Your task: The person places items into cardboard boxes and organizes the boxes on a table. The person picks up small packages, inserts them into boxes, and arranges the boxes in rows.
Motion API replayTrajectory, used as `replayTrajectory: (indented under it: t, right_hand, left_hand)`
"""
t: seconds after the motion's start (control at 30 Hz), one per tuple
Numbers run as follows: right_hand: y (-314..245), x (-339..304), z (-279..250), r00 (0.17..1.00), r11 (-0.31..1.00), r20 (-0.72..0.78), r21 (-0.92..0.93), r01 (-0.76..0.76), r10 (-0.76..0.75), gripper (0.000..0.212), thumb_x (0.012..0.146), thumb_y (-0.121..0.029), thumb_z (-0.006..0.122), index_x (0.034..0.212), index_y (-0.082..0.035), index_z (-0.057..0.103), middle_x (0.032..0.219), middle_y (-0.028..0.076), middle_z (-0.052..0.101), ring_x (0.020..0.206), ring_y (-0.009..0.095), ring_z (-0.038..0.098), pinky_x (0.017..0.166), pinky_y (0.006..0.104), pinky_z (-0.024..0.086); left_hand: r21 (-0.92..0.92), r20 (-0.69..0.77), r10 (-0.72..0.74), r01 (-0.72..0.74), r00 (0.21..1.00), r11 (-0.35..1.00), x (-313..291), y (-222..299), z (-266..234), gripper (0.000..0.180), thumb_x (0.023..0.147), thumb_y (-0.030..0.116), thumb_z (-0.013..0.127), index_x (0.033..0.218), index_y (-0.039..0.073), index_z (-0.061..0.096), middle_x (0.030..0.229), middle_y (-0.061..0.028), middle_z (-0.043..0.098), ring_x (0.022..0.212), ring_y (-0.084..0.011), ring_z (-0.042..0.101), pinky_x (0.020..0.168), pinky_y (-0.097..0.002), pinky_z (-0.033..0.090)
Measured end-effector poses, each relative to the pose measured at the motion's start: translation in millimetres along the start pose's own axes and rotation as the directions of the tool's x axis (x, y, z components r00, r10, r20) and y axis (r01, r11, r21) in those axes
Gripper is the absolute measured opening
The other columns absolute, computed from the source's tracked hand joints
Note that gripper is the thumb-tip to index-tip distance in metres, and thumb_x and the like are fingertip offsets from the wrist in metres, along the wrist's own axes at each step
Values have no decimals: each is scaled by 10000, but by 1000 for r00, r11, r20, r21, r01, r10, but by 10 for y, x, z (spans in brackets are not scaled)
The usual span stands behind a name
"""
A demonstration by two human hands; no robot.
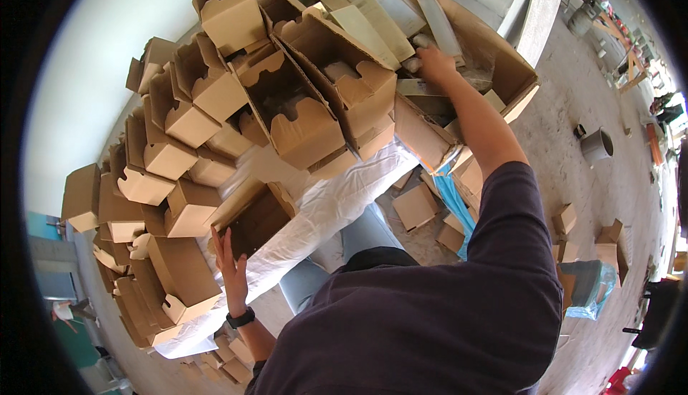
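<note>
Stacked boxes: at the left of the frame, open brown boxes lean on and overlap one another, probably packed this tightly to save room.
Left hand: at the lower left, the left hand lies against the near end of an empty-looking box; its fingers are straight and parted, not closed round anything, likely to steady it.
Empty-looking box: left of centre, the box is tilted with its mouth up, leaving its dark inside in reach.
Deep boxes: at upper centre, two larger open boxes stand side by side, seemingly propping each other.
White sheet: across the middle, a rumpled white sheet lies under the boxes, perhaps to keep them clean.
Pale slabs: at top centre, long pale slabs lie slanted in a heap.
Right hand: at upper right, the right hand reaches in beside the slabs, fingers bent among small pale pieces; whether they grip one, I cannot tell.
Large carton: at upper right, a big brown carton walls in the slabs, likely keeping them from sliding off.
</note>
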State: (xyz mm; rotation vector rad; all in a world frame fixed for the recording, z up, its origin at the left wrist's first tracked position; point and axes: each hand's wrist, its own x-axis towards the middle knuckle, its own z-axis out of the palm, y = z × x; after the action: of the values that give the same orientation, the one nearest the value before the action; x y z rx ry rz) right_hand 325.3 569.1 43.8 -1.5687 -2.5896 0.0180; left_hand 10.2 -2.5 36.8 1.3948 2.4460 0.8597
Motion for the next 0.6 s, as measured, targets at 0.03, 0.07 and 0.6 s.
replayTrajectory:
  t: [0.03,0.07,0.6]
  right_hand:
    - [74,58,-14,1000,1000,25,-1,0,0,354,834,-226,631,1182,-159,619,1216,116,589,1138,329,588,893,471,516]
    - [189,157,-62,999,1000,50,-5,-3,4,344,839,-243,632,1176,-174,624,1217,107,596,1140,322,588,893,471,515]
    - [979,129,-505,914,-396,-78,884,247,397,432,957,-373,489,1295,-103,475,1310,154,513,1191,333,513,949,574,448]
  left_hand:
    - [-11,1,3,-3,1000,1000,1,0,-1,643,921,450,453,1481,147,367,1619,-69,114,1476,-323,132,1168,-519,96]
    - [-26,2,9,-8,1000,1000,19,6,3,641,920,442,454,1482,147,366,1619,-67,114,1475,-324,134,1169,-519,96]
    - [-101,-43,-4,-1,999,995,-9,35,-15,662,823,192,579,1451,89,399,1588,-132,202,1392,-328,315,1123,-468,206]
